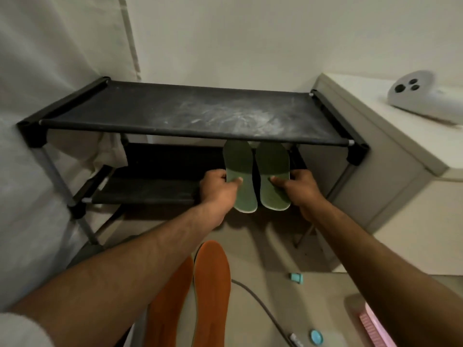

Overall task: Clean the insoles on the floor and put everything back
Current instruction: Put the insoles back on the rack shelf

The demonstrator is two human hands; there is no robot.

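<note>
Two green insoles lie side by side with their toes under the top tier of a black shoe rack [190,113], over its lower shelf [150,194]. My left hand [219,186] grips the left green insole [239,161] at its edge, thumb on top. My right hand [298,185] grips the right green insole [273,164] the same way. Both heels stick out past the shelf's front. Two orange insoles [213,284] lie on the floor between my forearms.
The rack's top fabric is dusty white in the middle. A white cabinet [400,156] stands to the right with a white controller [423,96] on it. On the floor lie a grey cable [260,304], a pink brush [370,326], a teal cap [317,336] and a small teal piece [297,278].
</note>
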